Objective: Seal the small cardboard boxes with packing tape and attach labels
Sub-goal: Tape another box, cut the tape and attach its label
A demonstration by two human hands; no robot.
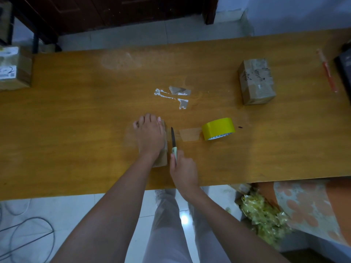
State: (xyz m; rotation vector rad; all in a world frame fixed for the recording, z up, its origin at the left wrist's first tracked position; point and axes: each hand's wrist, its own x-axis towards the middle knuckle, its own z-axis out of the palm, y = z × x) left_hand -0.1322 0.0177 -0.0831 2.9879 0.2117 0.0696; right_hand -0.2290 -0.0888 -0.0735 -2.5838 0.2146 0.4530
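Left hand (150, 136) flat, fingers straight, pinning small box (163, 158). Right hand (183, 168) grips knife (173, 142) beside it, tape roll (218, 128) beyond. Tape looks thin, clingy; keep taut.

left hand (150, 135) presses box (161, 158); right hand (183, 168) holds knife (173, 138).

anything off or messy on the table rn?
Torn label or tape scraps lie stuck mid-table beyond the left hand. The box at right looks worn, with scribbled marker and peeling tape. A whitish smudge marks the far edge.
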